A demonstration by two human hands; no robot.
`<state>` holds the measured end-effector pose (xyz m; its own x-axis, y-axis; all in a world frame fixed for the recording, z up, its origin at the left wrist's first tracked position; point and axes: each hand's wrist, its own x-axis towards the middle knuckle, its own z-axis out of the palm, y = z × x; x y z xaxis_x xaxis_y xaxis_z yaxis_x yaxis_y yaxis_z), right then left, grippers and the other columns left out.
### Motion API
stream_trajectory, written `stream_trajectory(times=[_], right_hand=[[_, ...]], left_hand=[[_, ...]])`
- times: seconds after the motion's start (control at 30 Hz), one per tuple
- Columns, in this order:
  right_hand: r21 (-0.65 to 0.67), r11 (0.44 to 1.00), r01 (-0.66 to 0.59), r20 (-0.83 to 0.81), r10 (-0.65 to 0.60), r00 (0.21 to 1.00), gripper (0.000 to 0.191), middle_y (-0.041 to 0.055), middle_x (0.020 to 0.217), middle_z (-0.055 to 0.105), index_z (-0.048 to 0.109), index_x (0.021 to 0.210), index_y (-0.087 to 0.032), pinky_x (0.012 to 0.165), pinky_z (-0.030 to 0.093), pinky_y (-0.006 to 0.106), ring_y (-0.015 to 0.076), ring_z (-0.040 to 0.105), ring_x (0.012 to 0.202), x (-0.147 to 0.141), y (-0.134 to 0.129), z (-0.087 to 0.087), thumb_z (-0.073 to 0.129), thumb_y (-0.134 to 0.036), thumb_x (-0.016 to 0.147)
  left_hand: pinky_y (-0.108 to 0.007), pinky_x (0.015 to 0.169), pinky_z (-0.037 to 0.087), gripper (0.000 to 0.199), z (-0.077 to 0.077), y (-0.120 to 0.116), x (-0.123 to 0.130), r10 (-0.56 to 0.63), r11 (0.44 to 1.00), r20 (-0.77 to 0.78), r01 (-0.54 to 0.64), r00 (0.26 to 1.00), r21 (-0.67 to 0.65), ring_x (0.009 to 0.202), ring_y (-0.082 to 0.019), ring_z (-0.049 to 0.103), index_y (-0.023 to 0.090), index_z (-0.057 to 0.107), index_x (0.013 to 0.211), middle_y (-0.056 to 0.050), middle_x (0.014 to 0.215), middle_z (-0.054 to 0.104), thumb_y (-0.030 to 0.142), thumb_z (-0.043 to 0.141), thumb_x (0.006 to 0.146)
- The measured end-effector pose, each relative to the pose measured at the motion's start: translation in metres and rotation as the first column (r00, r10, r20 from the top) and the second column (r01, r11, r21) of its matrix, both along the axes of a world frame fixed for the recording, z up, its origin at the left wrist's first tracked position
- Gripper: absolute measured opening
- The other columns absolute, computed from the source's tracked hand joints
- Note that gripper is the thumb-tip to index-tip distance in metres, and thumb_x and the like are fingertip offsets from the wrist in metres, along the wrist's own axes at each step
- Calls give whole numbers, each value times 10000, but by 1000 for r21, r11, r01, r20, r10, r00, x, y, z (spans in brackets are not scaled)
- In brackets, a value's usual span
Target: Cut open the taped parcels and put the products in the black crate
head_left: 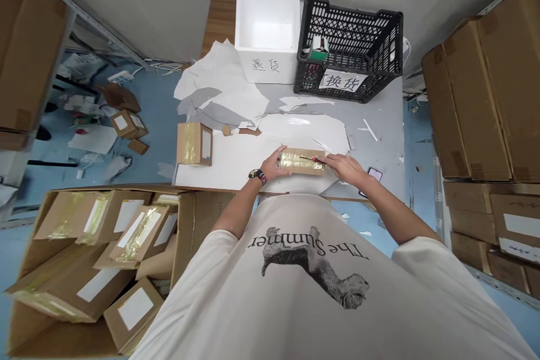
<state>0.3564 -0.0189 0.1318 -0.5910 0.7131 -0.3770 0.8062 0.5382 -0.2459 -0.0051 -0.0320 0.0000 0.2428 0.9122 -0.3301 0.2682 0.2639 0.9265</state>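
Observation:
A small cardboard box with shiny yellowish tape along its top lies on the white table near its front edge. My left hand grips the box's left end, thumb on the near side and fingers on the far side. Closed around a small red-and-black box cutter, my right hand rests at the box's right end. The cutter's thin tip points left along the taped top; whether it has pierced the tape cannot be made out. Another taped carton stands to the left on the table.
Behind are a white foam bin and a black plastic crate holding a small green-and-white box. A phone lies right. A large carton of taped boxes is at lower left; stacked cartons stand right.

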Motion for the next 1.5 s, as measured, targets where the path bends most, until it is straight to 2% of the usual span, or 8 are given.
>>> stream_trajectory(times=[0.13, 0.37, 0.53, 0.67, 0.93, 1.2, 1.4, 1.5], right_hand=[[-4, 999, -34, 46, 35, 998, 668, 126, 1373, 797, 555, 1779, -312, 817, 503, 333, 285, 716, 1128, -12, -2, 2, 441, -134, 1145], [-11, 987, -158, 14, 158, 987, 657, 128, 1390, 801, 537, 1781, -343, 923, 505, 357, 304, 717, 1177, -70, 16, -4, 517, -155, 1152], [-23, 983, -180, 81, 181, 980, 647, 156, 1416, 795, 524, 1784, -330, 888, 493, 368, 315, 736, 1140, -91, 21, -6, 505, -157, 1160], [-2, 970, -241, 154, 239, 959, 647, 170, 1425, 784, 459, 1809, -282, 859, 492, 353, 302, 744, 1135, -88, 21, 0, 446, -153, 1175], [15, 930, -368, 267, 351, 897, 667, 208, 1386, 777, 454, 1790, -181, 844, 504, 366, 315, 749, 1132, -76, 15, 15, 429, -84, 1131], [-7, 951, -308, 297, 296, 908, 654, 214, 1376, 772, 456, 1788, -178, 808, 493, 352, 310, 744, 1147, -66, 6, 20, 421, -99, 1140], [7, 953, -302, 308, 285, 908, 678, 193, 1397, 767, 458, 1791, -216, 807, 481, 358, 310, 728, 1157, -58, 4, 21, 374, -67, 1136], [-6, 963, -270, 338, 257, 906, 670, 193, 1394, 763, 518, 1754, -227, 804, 473, 363, 315, 733, 1143, -40, 2, 21, 395, -52, 1119]], left_hand=[[-383, 1010, 644, 1322, -1, 1, 1, 7, 999, 11, -7, 1000, -40, 1230, -343, 737, 334, 623, 1701, -93, 1502, 738, 404, 1161, 495], [-398, 1045, 636, 1310, -4, -2, 1, -45, 999, -15, 45, 999, 7, 1243, -333, 745, 340, 546, 1760, -94, 1515, 721, 410, 1126, 587], [-423, 1077, 618, 1307, -3, -2, 2, -46, 999, -27, 46, 999, 7, 1257, -349, 732, 322, 543, 1760, -99, 1524, 722, 434, 1119, 592], [-473, 1138, 597, 1310, -3, 0, 2, -112, 991, -102, 118, 988, 54, 1300, -366, 713, 277, 484, 1785, -129, 1654, 644, 529, 1088, 650], [-484, 1101, 633, 1316, -5, 3, -1, -177, 981, -207, 190, 962, 44, 1324, -367, 724, 343, 411, 1814, -111, 1801, 522, 593, 1042, 686], [-454, 1051, 647, 1329, 5, 4, -2, -193, 980, -243, 199, 951, 4, 1285, -364, 756, 363, 390, 1828, -107, 1797, 538, 613, 1035, 693], [-491, 1150, 621, 1304, 11, 6, -3, -208, 975, -328, 223, 921, 9, 1342, -381, 754, 399, 395, 1821, -73, 1818, 529, 630, 1040, 712], [-510, 1195, 602, 1288, 13, 6, -3, -212, 973, -347, 229, 913, 9, 1397, -391, 737, 417, 401, 1816, -54, 1835, 513, 640, 1037, 719]])
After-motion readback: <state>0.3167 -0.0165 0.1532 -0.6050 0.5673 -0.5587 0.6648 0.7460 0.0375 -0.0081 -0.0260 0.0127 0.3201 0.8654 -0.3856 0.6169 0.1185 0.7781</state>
